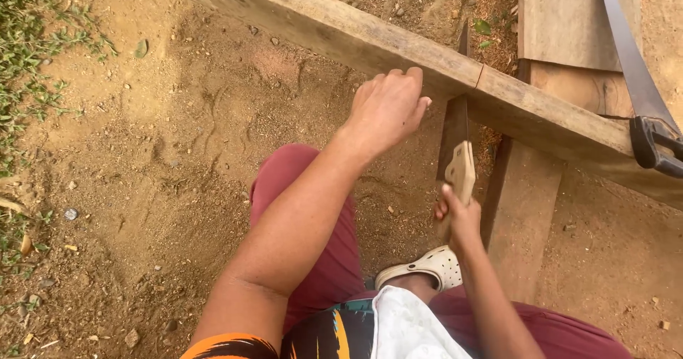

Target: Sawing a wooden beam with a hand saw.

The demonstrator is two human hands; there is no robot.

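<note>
A long wooden beam (341,28) runs from the upper left to the right edge, with a cut line across it near its middle. My left hand (388,106) rests on the beam's near edge just left of that cut, fingers curled against the wood. My right hand (459,213) grips the pale wooden handle of a hand saw (459,145). The saw's dark blade goes up through the cut in the beam, and its tip shows beyond the far side.
A second saw (640,88) with a dark handle lies across the beam at the right. Wooden boards (569,17) lie beyond the beam, and a plank (523,209) under it. My foot in a white clog (427,265) stands on sandy ground; grass (28,53) grows at left.
</note>
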